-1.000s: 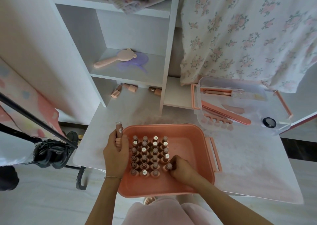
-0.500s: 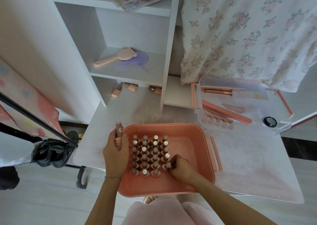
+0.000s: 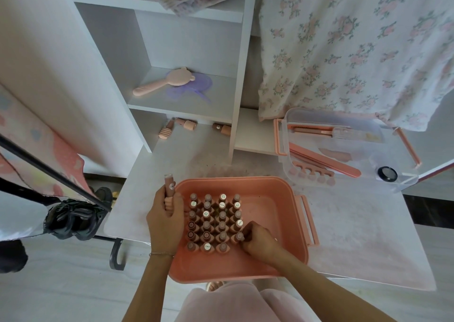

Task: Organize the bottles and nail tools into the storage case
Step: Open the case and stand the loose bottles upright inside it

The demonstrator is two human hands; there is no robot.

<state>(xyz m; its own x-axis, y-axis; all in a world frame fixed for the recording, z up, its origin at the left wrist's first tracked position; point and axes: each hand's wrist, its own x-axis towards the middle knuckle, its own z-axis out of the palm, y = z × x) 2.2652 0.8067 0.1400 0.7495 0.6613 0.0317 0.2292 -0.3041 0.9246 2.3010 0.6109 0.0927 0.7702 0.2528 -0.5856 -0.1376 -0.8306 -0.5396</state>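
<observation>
Right hand (image 3: 255, 242) pinches a bottle (image 3: 238, 237) at the grid's near-right corner in the pink case (image 3: 282, 223); seat it upright. Left hand (image 3: 164, 223) grips a spare bottle (image 3: 169, 186) at the rim.

Upright bottles (image 3: 215, 223) stand in rows in the left half of a storage case (image 3: 282, 223) at the table's (image 3: 356, 235) near edge. Behind and to its right sits a clear tray (image 3: 403, 181) holding nail tools (image 3: 324, 159). Three loose bottles (image 3: 188, 125) lie behind, under the shelf (image 3: 181, 107).
</observation>
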